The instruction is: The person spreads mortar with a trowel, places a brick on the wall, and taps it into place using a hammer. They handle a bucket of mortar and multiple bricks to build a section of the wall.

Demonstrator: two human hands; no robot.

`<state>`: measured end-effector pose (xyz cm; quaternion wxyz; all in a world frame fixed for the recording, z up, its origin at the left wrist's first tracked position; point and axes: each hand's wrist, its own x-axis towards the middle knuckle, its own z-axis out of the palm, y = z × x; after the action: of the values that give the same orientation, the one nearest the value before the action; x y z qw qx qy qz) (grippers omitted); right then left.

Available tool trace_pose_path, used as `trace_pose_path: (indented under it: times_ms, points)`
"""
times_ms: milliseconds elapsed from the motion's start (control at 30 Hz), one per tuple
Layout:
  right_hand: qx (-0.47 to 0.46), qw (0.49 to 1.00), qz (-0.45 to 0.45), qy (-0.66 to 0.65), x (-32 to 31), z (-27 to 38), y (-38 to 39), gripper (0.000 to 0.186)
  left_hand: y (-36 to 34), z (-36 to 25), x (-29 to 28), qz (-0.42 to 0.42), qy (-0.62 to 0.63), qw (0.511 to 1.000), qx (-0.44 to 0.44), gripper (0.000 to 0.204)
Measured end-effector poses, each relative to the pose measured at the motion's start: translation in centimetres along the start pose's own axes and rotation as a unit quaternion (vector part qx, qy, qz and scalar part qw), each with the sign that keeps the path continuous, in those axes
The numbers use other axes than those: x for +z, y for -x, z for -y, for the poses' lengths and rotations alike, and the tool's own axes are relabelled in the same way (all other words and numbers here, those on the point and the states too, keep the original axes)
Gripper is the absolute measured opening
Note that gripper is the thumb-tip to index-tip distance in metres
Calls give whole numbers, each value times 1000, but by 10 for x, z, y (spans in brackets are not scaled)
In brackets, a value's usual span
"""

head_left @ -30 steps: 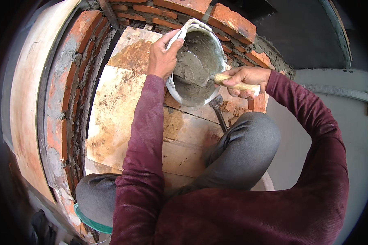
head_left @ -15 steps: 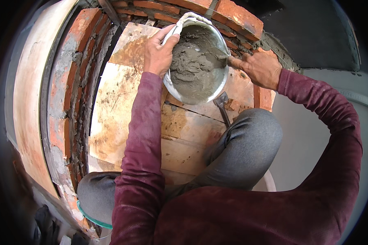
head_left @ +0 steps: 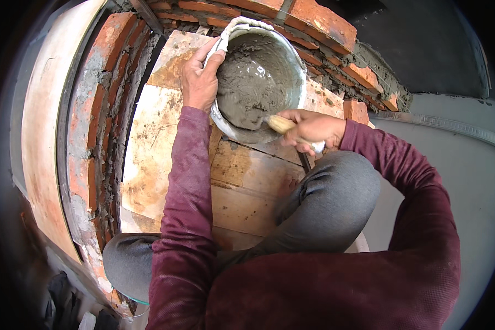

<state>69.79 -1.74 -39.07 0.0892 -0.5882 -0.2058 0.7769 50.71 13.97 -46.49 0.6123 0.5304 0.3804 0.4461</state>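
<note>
My left hand (head_left: pixel 199 82) grips the left rim of a pale bucket (head_left: pixel 298 82), which is tilted toward me and holds wet grey mortar (head_left: pixel 250 85) with a lumpy surface. My right hand (head_left: pixel 316 132) is closed round the wooden handle (head_left: pixel 282 123) of a trowel at the bucket's lower right; the blade is sunk in the mortar and hidden. Below that hand, a dark tool shaft (head_left: pixel 304 161) shows partly, mostly covered by my hand and knee.
Stained boards (head_left: pixel 148 148) lie under the bucket. Rough brick and mortar walls run along the left (head_left: pixel 83 181) and back (head_left: pixel 319 33), with a pale panel (head_left: pixel 47 137) at far left. My bent knee (head_left: pixel 341 203) is below right, beside a grey surface (head_left: pixel 451 181).
My right hand has swung from the bucket's right rim down and left to its lower part, turning the trowel. My left hand and the bucket have shifted slightly left.
</note>
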Motion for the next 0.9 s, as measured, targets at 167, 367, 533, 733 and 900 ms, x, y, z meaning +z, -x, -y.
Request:
trace_pose_path:
  times_ms: [167, 367, 533, 733, 900]
  points:
    - [-5, 910, 191, -368, -19, -20, -23, 28, -8, 7, -11, -8, 28, 999, -27, 40]
    - [-73, 925, 188, -321, -37, -25, 13, 36, 0, -5, 6, -13, 41, 998, -51, 39]
    - [-89, 974, -91, 190, -39, 23, 80, 37, -6, -10, 17, -22, -17, 999, -25, 37]
    - [-145, 493, -359, 779, -49, 19, 57, 57, -5, -17, 28, -9, -21, 999, -22, 36]
    - [-150, 657, -240, 699, -36, -8, 18, 54, 3, -14, 24, 6, -12, 1000, -13, 37]
